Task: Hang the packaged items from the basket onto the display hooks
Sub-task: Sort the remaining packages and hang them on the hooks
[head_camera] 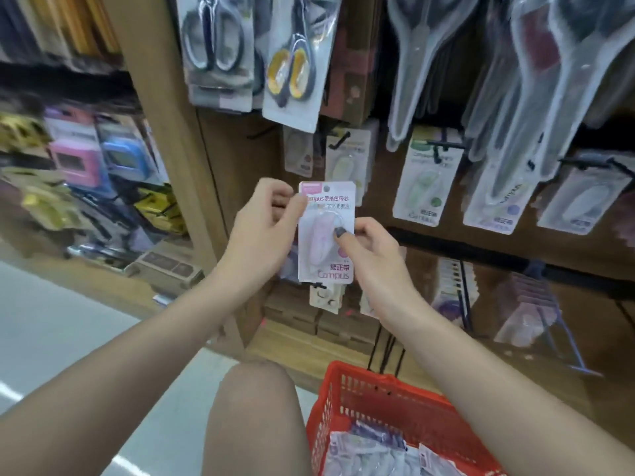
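We hold a pink correction-tape pack up to the display, ready for a hook.

The risk, as we judge it: the small hang hole at the pack's (pixel 325 231) top could miss the hook (pixel 338 140) above, or the pack could slip, since we only pinch its edges. Our left hand (pixel 264 225) pinches the upper left corner, fingers curled; our right hand (pixel 369 247) pinches the right edge, thumb on the blister. Both forearms reach forward and up. More packs lie in the red basket (pixel 374 396) below.
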`<act>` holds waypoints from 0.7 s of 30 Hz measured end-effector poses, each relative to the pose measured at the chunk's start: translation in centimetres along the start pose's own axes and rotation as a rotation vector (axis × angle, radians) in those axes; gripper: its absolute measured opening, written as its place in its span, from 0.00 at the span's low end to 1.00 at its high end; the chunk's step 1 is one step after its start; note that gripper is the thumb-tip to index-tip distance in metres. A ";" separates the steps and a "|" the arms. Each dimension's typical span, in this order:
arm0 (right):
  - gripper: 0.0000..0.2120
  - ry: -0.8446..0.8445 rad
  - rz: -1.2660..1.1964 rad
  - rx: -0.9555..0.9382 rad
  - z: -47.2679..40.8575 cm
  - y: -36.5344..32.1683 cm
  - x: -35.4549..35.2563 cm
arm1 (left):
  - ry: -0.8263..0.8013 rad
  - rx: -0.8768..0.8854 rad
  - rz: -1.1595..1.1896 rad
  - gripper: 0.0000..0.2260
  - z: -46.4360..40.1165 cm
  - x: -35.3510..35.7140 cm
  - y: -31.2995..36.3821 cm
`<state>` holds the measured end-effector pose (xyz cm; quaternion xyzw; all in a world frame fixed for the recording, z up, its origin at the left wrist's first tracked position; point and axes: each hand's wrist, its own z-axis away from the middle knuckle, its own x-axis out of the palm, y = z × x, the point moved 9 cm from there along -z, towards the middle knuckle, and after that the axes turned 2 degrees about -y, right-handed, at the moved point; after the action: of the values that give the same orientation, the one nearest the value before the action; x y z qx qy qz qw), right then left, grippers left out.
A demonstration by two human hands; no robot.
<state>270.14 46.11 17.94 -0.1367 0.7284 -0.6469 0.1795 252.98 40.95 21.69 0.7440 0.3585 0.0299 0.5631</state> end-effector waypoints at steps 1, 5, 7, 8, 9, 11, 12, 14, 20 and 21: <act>0.05 -0.020 0.008 0.002 -0.7 -0.2 1.5 | 0.127 0.020 -0.071 0.08 -0.7 -2.7 -0.6; 0.06 -0.068 -0.005 -0.019 -4.1 -1.6 6.8 | 0.476 0.033 -0.250 0.20 -3.2 -10.7 -3.2; 0.05 -0.071 -0.016 -0.036 -5.8 -2.2 8.9 | 0.536 -0.035 -0.309 0.27 -4.6 -12.5 -4.7; 0.04 -0.068 -0.017 -0.045 -6.4 -2.5 9.8 | 0.541 -0.054 -0.310 0.29 -5.4 -12.9 -5.2; 0.04 -0.064 -0.018 -0.055 -7.0 -2.7 10.6 | 0.531 -0.050 -0.292 0.31 -6.1 -13.0 -5.7; 0.04 -0.048 -0.024 -0.062 -7.9 -2.9 11.7 | 0.506 0.005 -0.246 0.31 -7.4 -12.7 -6.2; 0.04 -0.029 -0.028 -0.056 -8.2 -2.9 12.1 | 0.501 0.037 -0.232 0.31 -7.9 -12.4 -6.2; 0.05 0.017 -0.036 -0.042 -8.6 -2.7 12.3 | 0.517 0.069 -0.214 0.29 -8.5 -11.9 -6.2; 0.04 0.158 -0.025 -0.115 -8.9 -2.6 12.0 | 0.658 0.113 -0.197 0.28 -8.9 -11.4 -6.8; 0.03 0.186 -0.022 -0.136 -8.9 -2.6 12.0 | 0.671 0.105 -0.180 0.28 -9.0 -11.3 -7.0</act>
<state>255.38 48.59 20.41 -0.0960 0.7827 -0.6077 0.0944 237.06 42.60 23.01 0.6862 0.5888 0.2044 0.3751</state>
